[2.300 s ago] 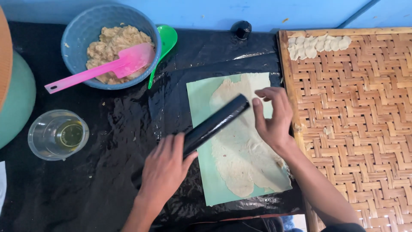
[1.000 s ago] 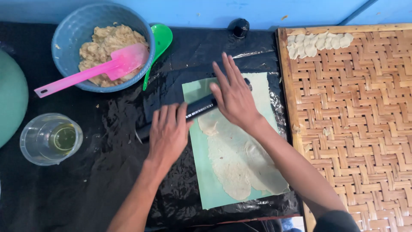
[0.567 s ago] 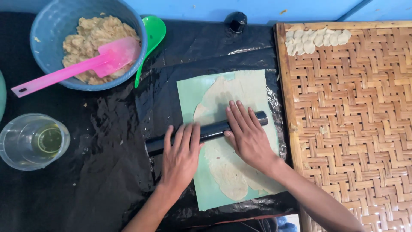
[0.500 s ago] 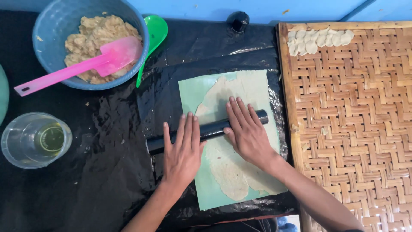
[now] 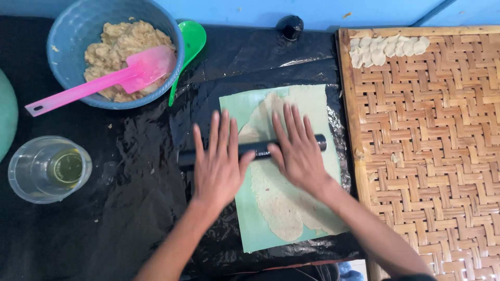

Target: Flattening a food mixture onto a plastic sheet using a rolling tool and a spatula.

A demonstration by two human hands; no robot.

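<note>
Two hands (flat, unclenched) [image 5: 258,156] press black roller [image 5: 255,150]; black plastic sheet [image 5: 130,218], woven mat [image 5: 432,156], blue wall [image 5: 312,8].

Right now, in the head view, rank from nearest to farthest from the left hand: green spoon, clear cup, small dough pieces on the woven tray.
From the left hand:
1. Green spoon, above it, beside the bowl.
2. Clear cup, far left.
3. Small dough pieces, top right on the woven tray.

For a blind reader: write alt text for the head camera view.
Both flat hands, left hand and right hand, press a black rolling pin across thin dough on a green sheet. A blue bowl with a pink spatula sits upper left, a woven tray right.
</note>
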